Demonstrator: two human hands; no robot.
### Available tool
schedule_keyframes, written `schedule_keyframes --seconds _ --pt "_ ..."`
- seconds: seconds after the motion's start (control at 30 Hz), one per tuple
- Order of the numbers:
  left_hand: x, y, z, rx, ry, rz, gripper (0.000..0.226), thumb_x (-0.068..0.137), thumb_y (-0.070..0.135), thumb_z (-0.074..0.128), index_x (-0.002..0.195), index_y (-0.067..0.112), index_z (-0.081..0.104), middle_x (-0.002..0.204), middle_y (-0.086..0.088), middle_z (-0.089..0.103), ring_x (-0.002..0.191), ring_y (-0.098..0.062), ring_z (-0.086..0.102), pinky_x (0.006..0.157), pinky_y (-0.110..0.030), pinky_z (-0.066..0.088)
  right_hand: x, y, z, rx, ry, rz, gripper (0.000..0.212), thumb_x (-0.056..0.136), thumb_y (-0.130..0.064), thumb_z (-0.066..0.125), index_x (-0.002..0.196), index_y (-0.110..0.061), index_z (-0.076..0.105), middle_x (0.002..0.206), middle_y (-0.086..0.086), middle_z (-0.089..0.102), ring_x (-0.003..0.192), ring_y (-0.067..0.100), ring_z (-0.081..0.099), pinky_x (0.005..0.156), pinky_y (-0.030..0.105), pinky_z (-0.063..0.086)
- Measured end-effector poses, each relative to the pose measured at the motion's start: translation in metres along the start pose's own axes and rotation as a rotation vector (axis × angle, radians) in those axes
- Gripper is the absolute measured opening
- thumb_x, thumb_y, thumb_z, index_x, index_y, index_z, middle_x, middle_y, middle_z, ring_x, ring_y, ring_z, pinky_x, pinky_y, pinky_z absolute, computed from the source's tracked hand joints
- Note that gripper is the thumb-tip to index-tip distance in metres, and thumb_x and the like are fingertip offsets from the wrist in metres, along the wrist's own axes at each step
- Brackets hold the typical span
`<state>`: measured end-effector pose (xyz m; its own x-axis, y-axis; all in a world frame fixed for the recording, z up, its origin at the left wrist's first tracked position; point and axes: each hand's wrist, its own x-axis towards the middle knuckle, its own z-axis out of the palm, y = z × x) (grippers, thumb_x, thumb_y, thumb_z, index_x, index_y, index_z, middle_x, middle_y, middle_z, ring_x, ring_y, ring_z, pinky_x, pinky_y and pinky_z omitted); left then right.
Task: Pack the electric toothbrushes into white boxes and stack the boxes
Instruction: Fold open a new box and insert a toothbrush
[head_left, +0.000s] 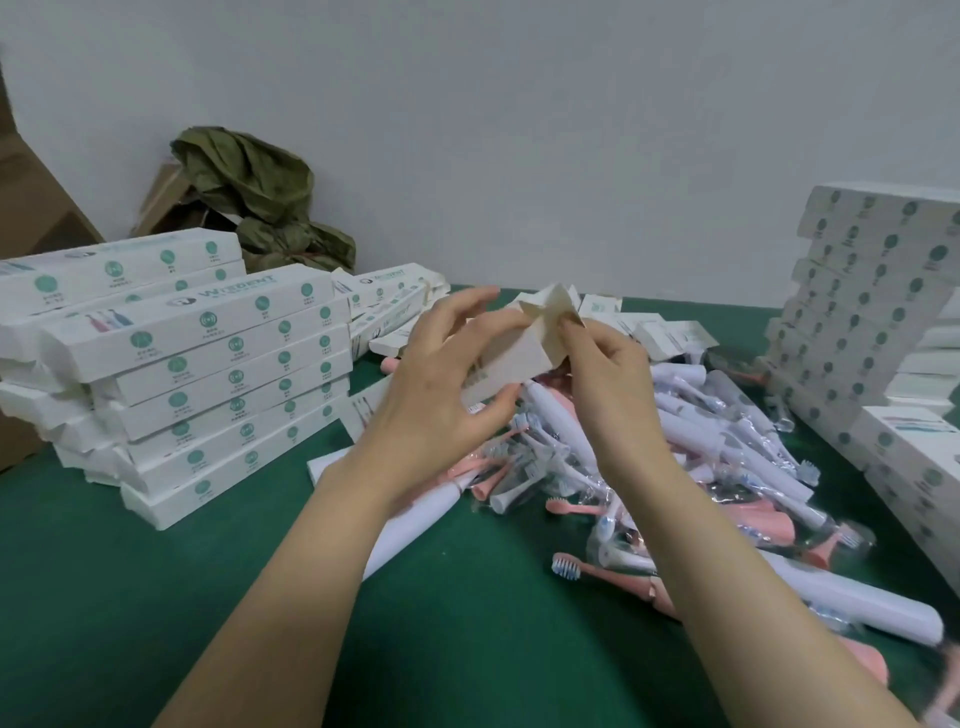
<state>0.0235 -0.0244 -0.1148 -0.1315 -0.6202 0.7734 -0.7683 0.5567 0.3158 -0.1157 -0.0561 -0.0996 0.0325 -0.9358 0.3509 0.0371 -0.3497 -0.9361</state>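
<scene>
Above the pile I hold a white box (519, 353) with its end flaps open. My left hand (441, 384) grips its body, thumb underneath, fingers over the top. My right hand (602, 374) pinches an end flap at the box's far end. Below lies a heap of white and pink electric toothbrushes (675, 467) and bagged brush heads on the green table (156, 597). A stack of white boxes (208, 374) stands to the left, another stack of boxes (862, 312) to the right.
Flat unfilled boxes (395, 306) lie behind the heap near the wall. A brown carton with green crumpled wrapping (260, 202) sits at the back left. More boxes (914, 467) line the right edge. Bare green tabletop shows near me on the left.
</scene>
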Motion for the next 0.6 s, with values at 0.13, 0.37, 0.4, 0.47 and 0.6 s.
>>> schedule_keyframes --seconds 0.13,0.37,0.4,0.47,0.6 --pt "0.002 0.008 -0.003 -0.01 -0.034 -0.003 0.039 0.082 0.029 0.047 0.12 0.038 0.051 0.135 0.01 0.037 0.124 -0.011 0.033 0.101 -0.003 0.016 0.005 -0.008 -0.003 0.076 -0.017 -0.007 0.026 0.092 -0.012 0.049 0.074 0.005 0.057 0.063 0.011 0.053 0.058 0.019 0.05 0.064 0.036 0.045" --pt "0.035 0.023 -0.016 -0.13 0.012 -0.255 0.024 0.096 0.034 0.043 0.082 0.024 0.058 0.074 0.017 0.06 0.073 0.002 0.05 0.061 -0.018 0.034 0.011 -0.016 0.003 0.086 -0.074 0.018 0.029 0.093 -0.008 0.048 0.067 0.004 0.055 0.054 0.001 0.055 0.052 0.013 0.051 0.064 0.036 0.053" --pt "0.038 0.023 -0.017 -0.11 -0.029 -0.304 0.021 0.096 0.034 0.045 0.079 0.028 0.056 0.069 0.023 0.057 0.068 0.006 0.048 0.057 -0.012 0.032 0.01 -0.016 0.006 0.092 -0.062 0.026 0.03 0.094 -0.011 0.047 0.074 0.011 0.053 0.06 0.008 0.055 0.057 0.018 0.052 0.07 0.042 0.054" --pt "0.04 0.022 -0.019 -0.09 -0.077 -0.374 0.019 0.092 0.038 0.049 0.078 0.027 0.053 0.063 0.019 0.054 0.059 0.005 0.044 0.053 -0.01 0.031 0.008 -0.015 0.011 0.093 -0.048 0.048 0.034 0.096 -0.016 0.045 0.077 0.01 0.056 0.066 0.012 0.058 0.061 0.021 0.055 0.078 0.046 0.054" --pt "0.035 0.023 -0.027 -0.091 -0.101 -0.41 0.023 0.081 0.049 0.061 0.09 0.029 0.053 0.073 0.014 0.052 0.061 -0.001 0.045 0.054 -0.019 0.033 0.009 -0.02 0.011 0.191 -0.038 0.107 0.032 0.09 -0.005 0.042 0.058 -0.01 0.044 0.06 0.008 0.047 0.055 0.02 0.052 0.068 0.04 0.058"
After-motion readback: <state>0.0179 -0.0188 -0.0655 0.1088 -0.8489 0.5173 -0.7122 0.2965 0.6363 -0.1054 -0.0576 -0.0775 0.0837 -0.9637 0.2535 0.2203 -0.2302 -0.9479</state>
